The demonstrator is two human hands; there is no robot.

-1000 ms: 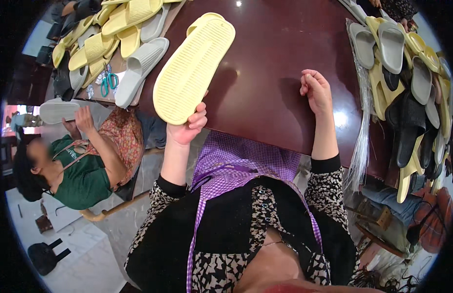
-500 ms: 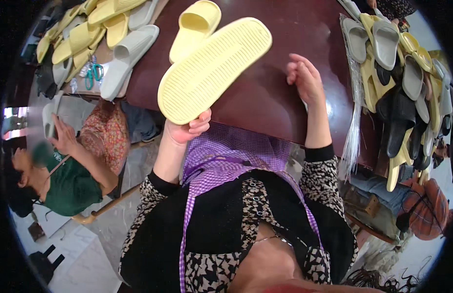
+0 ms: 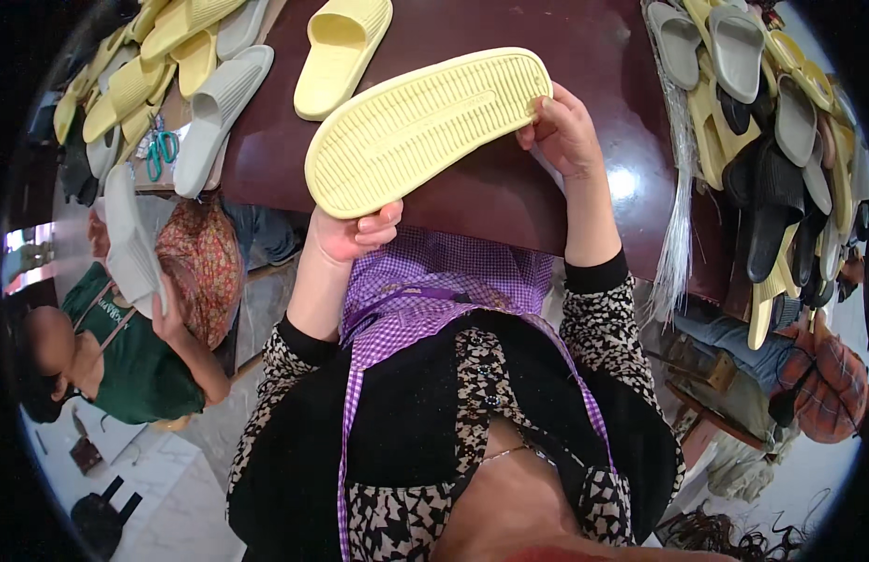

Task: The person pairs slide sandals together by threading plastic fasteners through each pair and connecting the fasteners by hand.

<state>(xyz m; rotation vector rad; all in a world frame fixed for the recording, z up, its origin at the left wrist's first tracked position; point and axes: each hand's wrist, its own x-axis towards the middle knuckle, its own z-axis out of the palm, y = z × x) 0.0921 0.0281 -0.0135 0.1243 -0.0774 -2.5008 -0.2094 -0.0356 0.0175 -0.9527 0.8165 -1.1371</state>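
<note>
Held up over the dark red table [image 3: 472,192] is a yellow slide slipper [image 3: 425,126], its ribbed sole turned toward me. My left hand [image 3: 355,229] grips it at the near left end, fingers curled at the edge. At the other end, my right hand [image 3: 567,131] pinches the slipper's tip between thumb and fingers. Behind it on the table, a second yellow slipper [image 3: 345,56] lies with its opening and strap showing. The upper side of the held slipper is hidden.
To the left lie piled yellow and grey slippers [image 3: 214,122] and teal-handled scissors [image 3: 161,150]. A co-worker in a green top [image 3: 139,361] holds a grey slipper [image 3: 133,234]. Heaped slippers [image 3: 776,206] and hanging clear plastic strands [image 3: 676,253] are at the right.
My right hand has moved in and taken hold of the slipper's right end. The slipper has tilted closer to level. At left, the co-worker's grey slipper has swung into fuller view.
</note>
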